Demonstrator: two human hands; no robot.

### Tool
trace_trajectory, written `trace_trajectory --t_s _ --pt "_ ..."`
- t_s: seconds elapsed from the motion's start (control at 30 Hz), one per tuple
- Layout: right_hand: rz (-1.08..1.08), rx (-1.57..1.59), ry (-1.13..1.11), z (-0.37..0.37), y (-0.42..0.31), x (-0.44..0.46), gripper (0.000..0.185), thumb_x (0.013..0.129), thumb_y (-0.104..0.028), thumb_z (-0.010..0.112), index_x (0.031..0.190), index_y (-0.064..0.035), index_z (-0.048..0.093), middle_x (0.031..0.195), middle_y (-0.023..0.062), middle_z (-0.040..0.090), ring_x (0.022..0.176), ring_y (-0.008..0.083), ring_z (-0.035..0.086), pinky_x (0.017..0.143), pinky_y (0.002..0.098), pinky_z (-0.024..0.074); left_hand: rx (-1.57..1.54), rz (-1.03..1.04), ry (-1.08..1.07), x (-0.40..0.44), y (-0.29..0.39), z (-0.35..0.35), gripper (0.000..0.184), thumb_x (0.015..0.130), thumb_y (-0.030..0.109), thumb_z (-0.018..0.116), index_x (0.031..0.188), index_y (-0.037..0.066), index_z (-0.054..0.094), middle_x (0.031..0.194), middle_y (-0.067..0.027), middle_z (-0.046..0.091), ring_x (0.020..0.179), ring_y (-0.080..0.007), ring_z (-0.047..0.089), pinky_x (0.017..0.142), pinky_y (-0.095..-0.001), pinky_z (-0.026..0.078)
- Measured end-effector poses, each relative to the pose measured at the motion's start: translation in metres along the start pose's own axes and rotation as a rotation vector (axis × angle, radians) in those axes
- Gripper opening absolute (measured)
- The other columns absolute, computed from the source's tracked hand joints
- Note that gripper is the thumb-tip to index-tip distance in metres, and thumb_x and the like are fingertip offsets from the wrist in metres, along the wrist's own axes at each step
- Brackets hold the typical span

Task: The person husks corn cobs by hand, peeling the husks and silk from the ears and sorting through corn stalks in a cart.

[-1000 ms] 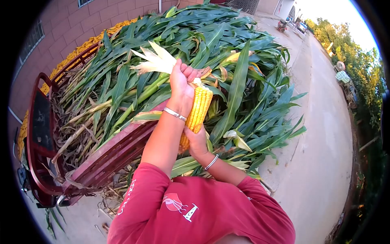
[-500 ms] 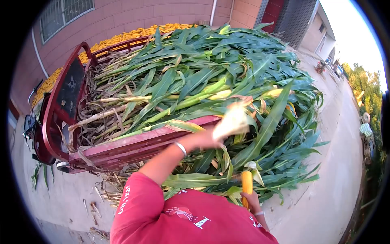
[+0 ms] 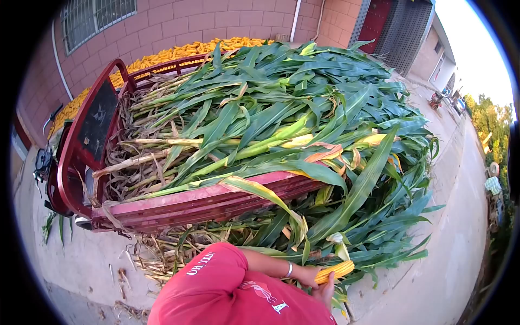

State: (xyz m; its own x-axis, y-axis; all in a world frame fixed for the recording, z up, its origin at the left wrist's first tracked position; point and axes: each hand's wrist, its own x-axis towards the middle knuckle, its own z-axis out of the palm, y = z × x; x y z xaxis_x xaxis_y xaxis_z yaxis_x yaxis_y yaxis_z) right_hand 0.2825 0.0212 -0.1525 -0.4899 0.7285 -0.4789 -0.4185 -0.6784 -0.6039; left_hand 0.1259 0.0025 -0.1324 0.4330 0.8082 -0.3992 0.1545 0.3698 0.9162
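A bare yellow corn cob (image 3: 337,271) is held low in front of my body, lying nearly level with its tip to the right. My left hand (image 3: 307,275), with a bracelet on its wrist, closes on the cob's left end. Just below it my right hand (image 3: 324,293) also grips the cob, its fingers partly hidden. Beside the cob is a pale, husked ear (image 3: 340,246) among the green corn stalks (image 3: 374,216) that spill over the cart's side.
A red cart (image 3: 211,203) stands before me, heaped with leafy stalks (image 3: 260,124). Its rail runs across to the left of my arms. Yellow cobs (image 3: 179,52) are piled along the brick wall behind. Dry husks (image 3: 122,279) litter the concrete at left.
My left hand has come down from above the cart rail, where it held a pale husk, to the cob. The cob has tipped from upright to nearly level in my right hand.
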Motion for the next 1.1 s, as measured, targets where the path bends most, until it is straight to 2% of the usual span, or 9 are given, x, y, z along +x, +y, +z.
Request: trace_trajectory --t_s 0.17,0.33,0.47,0.53,0.7,0.83,0.9,0.97,1.1 --pt "0.19 0.038 -0.026 -0.031 0.003 -0.029 0.051 0.099 -0.044 0.037 0.127 -0.0019 0.043 0.124 0.0134 0.053 0.11 0.0245 0.053 0.092 0.042 0.0455 0.286 0.297 0.174 0.073 -0.087 0.018 0.052 0.078 0.035 0.068 0.112 0.0 0.053 0.077 -0.009 0.061 0.051 -0.0176 0.057 0.044 -0.03 0.045" --pt "0.463 -0.151 0.069 -0.139 0.011 -0.014 0.044 0.099 -0.037 0.042 0.125 -0.0013 0.046 0.122 0.013 0.055 0.11 0.0234 0.055 0.094 0.038 0.0459 0.057 -0.37 -0.541 0.021 -0.035 -0.093 0.046 0.086 0.044 0.061 0.107 0.003 0.059 0.069 -0.0065 0.06 0.052 -0.0151 0.052 0.046 -0.0259 0.042" --pt "0.461 -0.1 -0.064 -0.204 -0.008 0.022 0.037 0.097 -0.03 0.047 0.121 -0.0017 0.05 0.119 0.0115 0.058 0.106 0.0219 0.057 0.095 0.0347 0.0459 0.26 -0.193 0.372 -0.168 0.076 -0.297 0.048 0.086 0.044 0.06 0.11 0.003 0.058 0.082 -0.0076 0.06 0.065 -0.0158 0.052 0.058 -0.0277 0.042" --pt "0.435 -0.116 0.015 -0.122 -0.043 0.016 0.033 0.096 -0.027 0.05 0.119 -0.0022 0.052 0.117 0.0105 0.059 0.103 0.0208 0.058 0.095 0.0331 0.0464 0.275 -0.053 0.989 -0.286 0.132 -0.361 0.05 0.086 0.045 0.059 0.112 0.003 0.058 0.088 -0.0081 0.06 0.071 -0.0162 0.052 0.064 -0.0287 0.042" --pt "0.281 -0.3 0.079 0.006 -0.065 0.045 0.027 0.097 -0.021 0.049 0.115 -0.0021 0.054 0.11 0.0093 0.063 0.099 0.0202 0.061 0.091 0.0317 0.0487 0.247 0.325 1.854 -0.465 0.195 -0.378 0.054 0.085 0.045 0.057 0.117 0.002 0.057 0.104 -0.0095 0.059 0.086 -0.0171 0.051 0.078 -0.031 0.042" --pt "0.32 -0.376 -0.08 0.031 -0.047 0.083 0.026 0.096 -0.019 0.051 0.114 -0.0018 0.056 0.106 0.0097 0.064 0.096 0.0192 0.062 0.089 0.0313 0.0494 0.346 -0.093 1.623 -0.42 0.153 -0.358 0.045 0.084 0.041 0.059 0.111 0.005 0.064 0.105 -0.0056 0.064 0.094 -0.0154 0.055 0.084 -0.0322 0.045" --pt "0.332 -0.4 -0.148 0.044 -0.041 0.086 0.025 0.096 -0.019 0.052 0.113 -0.0018 0.057 0.104 0.0099 0.065 0.095 0.0189 0.062 0.088 0.0312 0.0496 0.425 0.102 1.518 -0.368 0.065 -0.382 0.025 0.082 0.022 0.067 0.101 0.005 0.068 0.095 -0.0066 0.069 0.084 -0.0163 0.063 0.077 -0.0317 0.05" --pt "0.363 -0.435 -0.191 0.051 -0.036 0.087 0.023 0.095 -0.018 0.052 0.111 -0.0021 0.058 0.1 0.009 0.066 0.092 0.0179 0.063 0.087 0.0306 0.0498 0.579 -0.066 1.452 -0.31 0.031 -0.372 0.023 0.081 0.022 0.068 0.095 0.004 0.07 0.095 -0.0147 0.069 0.087 -0.0232 0.066 0.081 -0.033 0.051" --pt "0.413 -0.435 -0.142 0.022 -0.027 0.084 0.022 0.095 -0.017 0.054 0.111 -0.0036 0.058 0.097 0.008 0.067 0.089 0.0176 0.065 0.082 0.0294 0.0518 0.735 -0.434 1.357 -0.225 -0.014 -0.372 0.034 0.08 0.02 0.064 0.111 0.005 0.063 0.101 -0.0162 0.068 0.097 -0.0312 0.064 0.087 -0.0396 0.05"
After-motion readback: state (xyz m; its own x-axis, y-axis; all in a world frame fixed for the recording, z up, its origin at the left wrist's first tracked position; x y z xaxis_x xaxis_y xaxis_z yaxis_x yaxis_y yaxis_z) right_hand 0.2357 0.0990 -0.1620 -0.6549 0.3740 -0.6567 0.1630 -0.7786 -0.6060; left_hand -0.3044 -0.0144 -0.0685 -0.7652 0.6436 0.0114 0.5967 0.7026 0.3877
